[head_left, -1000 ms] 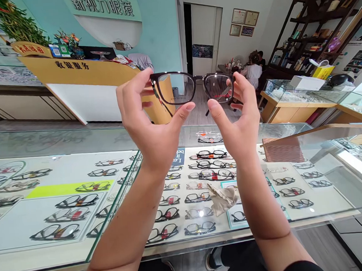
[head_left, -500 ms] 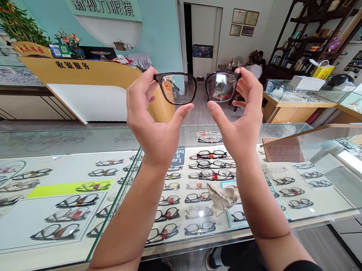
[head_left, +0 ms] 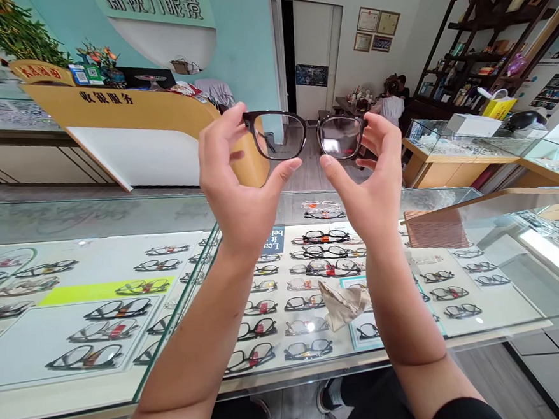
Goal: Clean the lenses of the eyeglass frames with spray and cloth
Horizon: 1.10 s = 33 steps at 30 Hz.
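Observation:
Dark-framed eyeglasses [head_left: 310, 124] are held up in the air in front of me, above the far edge of a glass display counter. My left hand [head_left: 239, 174] grips their left end near the hinge, with the thumb below the left lens. On the other side, my right hand [head_left: 372, 168] holds the right end, its thumb under the right lens. Reflections show in the right lens. A crumpled beige cloth [head_left: 341, 304] lies on the counter glass, between my forearms and close to the right one.
The glass display counter [head_left: 253, 382] spans the space before me, with rows of eyeglasses inside. A wooden panel [head_left: 436, 229] stands at its right. Farther back are a yellow-and-white cashier desk [head_left: 132, 156], a dark shelf unit [head_left: 484, 55] and a seated person [head_left: 391, 109].
The eyeglasses have turned slightly and the reflection in the right lens has changed. Both hands still hold them. The view has shifted a little.

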Each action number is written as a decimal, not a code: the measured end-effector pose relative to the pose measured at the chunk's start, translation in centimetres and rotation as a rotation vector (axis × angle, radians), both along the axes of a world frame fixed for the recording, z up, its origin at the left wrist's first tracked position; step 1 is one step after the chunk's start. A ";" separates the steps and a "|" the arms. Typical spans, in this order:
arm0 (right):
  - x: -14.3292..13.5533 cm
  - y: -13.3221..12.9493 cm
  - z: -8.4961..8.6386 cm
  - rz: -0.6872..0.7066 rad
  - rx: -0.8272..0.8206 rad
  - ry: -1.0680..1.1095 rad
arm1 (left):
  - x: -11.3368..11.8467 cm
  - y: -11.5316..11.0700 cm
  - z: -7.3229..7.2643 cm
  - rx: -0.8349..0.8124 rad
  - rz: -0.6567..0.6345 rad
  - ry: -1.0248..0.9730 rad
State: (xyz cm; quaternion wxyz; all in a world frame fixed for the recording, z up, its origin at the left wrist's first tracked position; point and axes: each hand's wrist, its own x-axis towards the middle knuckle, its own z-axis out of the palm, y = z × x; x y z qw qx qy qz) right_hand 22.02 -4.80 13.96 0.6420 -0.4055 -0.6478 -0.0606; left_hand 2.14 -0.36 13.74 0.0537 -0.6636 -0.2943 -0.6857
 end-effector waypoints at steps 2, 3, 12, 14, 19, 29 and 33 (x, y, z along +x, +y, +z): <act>-0.3 -0.4 0.2 -0.033 0.018 -0.003 | 0.0 0.3 -0.2 -0.032 -0.025 -0.003; -0.4 -0.6 0.3 -0.044 0.024 -0.010 | 0.0 0.3 -0.3 -0.038 -0.033 -0.006; 0.2 -1.6 1.0 0.043 0.026 0.074 | 0.0 -1.5 0.0 -0.021 -0.048 -0.050; 0.8 -1.4 0.8 0.107 -0.009 0.139 | -0.3 -2.0 -0.4 -0.017 -0.047 -0.041; 1.8 -1.5 -1.9 0.268 -0.272 0.346 | -1.1 -2.3 -3.9 -0.049 -0.027 0.001; 1.8 -0.4 -11.8 0.526 -0.620 0.604 | -1.4 -1.4 -14.0 -0.273 -0.014 0.063; 2.2 1.0 -13.3 0.587 -0.706 0.676 | -1.6 -0.6 -15.2 -0.338 -0.033 0.090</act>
